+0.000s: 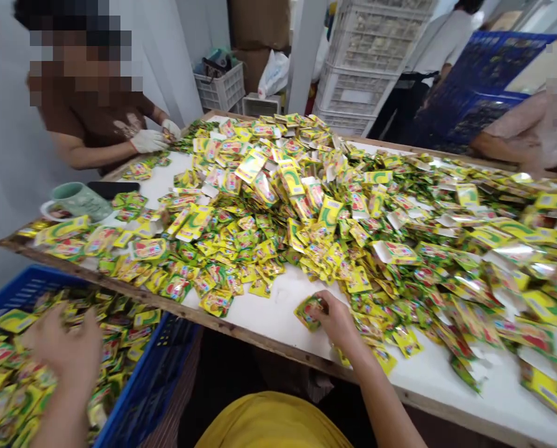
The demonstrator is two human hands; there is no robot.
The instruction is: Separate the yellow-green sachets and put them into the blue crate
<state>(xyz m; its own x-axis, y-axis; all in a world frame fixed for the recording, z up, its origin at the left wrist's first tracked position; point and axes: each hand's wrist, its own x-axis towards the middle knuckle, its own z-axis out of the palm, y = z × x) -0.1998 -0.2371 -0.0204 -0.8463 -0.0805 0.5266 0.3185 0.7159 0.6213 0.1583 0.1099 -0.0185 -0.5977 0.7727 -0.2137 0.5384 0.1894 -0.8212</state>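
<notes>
The person's right hand (335, 320) is pinching a small packet (308, 312), with thumb and fingers brought together on its right side. That packet is sitting at or just above the front edge of the white desk (278, 297), beside a bare patch. The left hand (68, 345) is hovering, blurred, over a blue crate (140, 382) below the desk's left front corner; its fingers are spreading apart, and no packet is showing between them, though whether they are touching the packets (10, 401) inside is impossible to tell. A heap of loose packets (243, 236) and yellow boxes (252, 165) is covering the desk's middle and running toward its right end. Near the left corner a mug (89, 202) is standing, and by the far left edge a co-worker's gloved hand (148, 142) is working. For handling well, the right hand is probably best served by keeping a light pinch on the packet's edge, lifting without dragging neighbours over the front edge, while the left is keeping its fingers loose above the crate's rim
</notes>
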